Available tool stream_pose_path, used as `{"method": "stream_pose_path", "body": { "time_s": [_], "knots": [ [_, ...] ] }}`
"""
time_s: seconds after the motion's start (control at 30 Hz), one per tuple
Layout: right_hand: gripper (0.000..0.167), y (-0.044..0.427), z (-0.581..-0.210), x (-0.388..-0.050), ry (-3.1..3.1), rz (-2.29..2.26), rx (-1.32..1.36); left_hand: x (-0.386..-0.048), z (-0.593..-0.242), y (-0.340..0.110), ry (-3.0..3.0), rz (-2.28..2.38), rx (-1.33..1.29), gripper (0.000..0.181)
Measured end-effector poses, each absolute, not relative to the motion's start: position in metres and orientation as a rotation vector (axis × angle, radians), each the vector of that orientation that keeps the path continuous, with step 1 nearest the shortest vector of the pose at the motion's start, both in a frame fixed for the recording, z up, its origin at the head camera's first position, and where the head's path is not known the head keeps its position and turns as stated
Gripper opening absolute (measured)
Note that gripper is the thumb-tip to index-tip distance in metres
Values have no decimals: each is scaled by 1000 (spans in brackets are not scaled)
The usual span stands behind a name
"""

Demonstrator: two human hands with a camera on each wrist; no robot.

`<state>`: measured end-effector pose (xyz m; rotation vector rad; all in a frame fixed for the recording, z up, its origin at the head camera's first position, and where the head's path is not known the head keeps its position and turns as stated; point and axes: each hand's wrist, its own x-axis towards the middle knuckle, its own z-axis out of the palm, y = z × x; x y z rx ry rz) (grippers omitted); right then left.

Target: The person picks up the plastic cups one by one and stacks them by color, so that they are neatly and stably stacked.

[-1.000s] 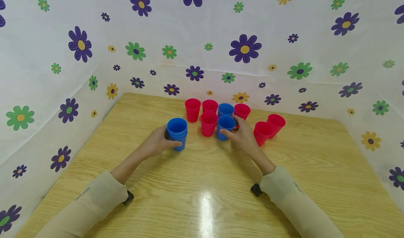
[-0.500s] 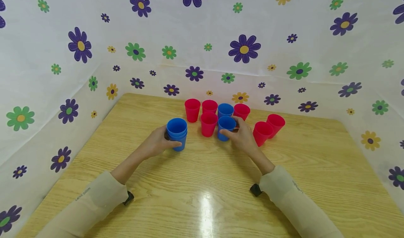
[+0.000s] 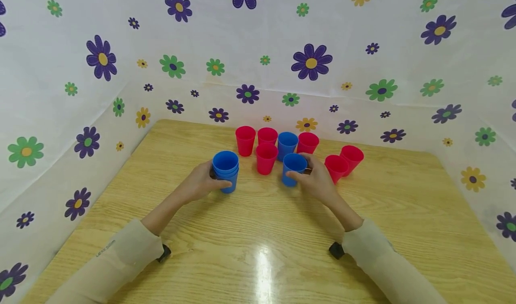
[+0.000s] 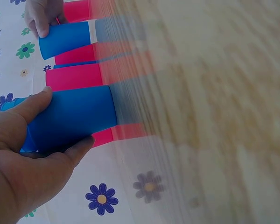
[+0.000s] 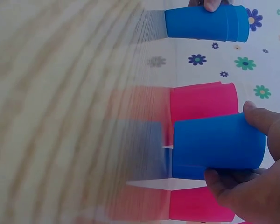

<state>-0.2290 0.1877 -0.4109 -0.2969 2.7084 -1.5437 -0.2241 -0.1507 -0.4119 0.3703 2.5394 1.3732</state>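
Observation:
My left hand (image 3: 200, 181) grips a stack of blue cups (image 3: 227, 169), several rims showing nested, left of the group in the head view. In the left wrist view its thumb and fingers wrap the stack (image 4: 74, 116) from either side. My right hand (image 3: 316, 178) holds a single blue cup (image 3: 293, 169) between thumb and fingers, upright. The right wrist view shows that cup (image 5: 217, 142) close up; its base looks slightly off the table or just at it, I cannot tell. Behind it stands another blue cup (image 3: 287, 143).
Red cups stand around: one at back left (image 3: 245, 142), a front one (image 3: 266, 159), one behind that (image 3: 268, 134), one at back right (image 3: 308, 141), and a pair to the right, a nearer cup (image 3: 336, 167) and a farther cup (image 3: 352, 159). Flower-printed cloth walls the wooden table (image 3: 225, 250).
My right hand has drawn its blue cup toward me and slightly right, away from the blue cup behind it. The left hand and its stack have stayed in place.

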Motion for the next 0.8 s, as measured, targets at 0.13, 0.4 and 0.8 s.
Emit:
{"method": "stream_pose_path", "body": {
  "time_s": [0.13, 0.4, 0.8],
  "knots": [
    [69, 192, -407, -221, 2696, -1551, -312, -225, -412, -151, 2546, 1372, 388, 72],
    [67, 202, -405, -203, 2693, -1518, -375, -225, -414, -151, 2543, 1369, 384, 72],
    [71, 200, -401, -181, 2667, -1527, -454, -224, -412, -151, 2516, 1394, 389, 73]
  ]
}}
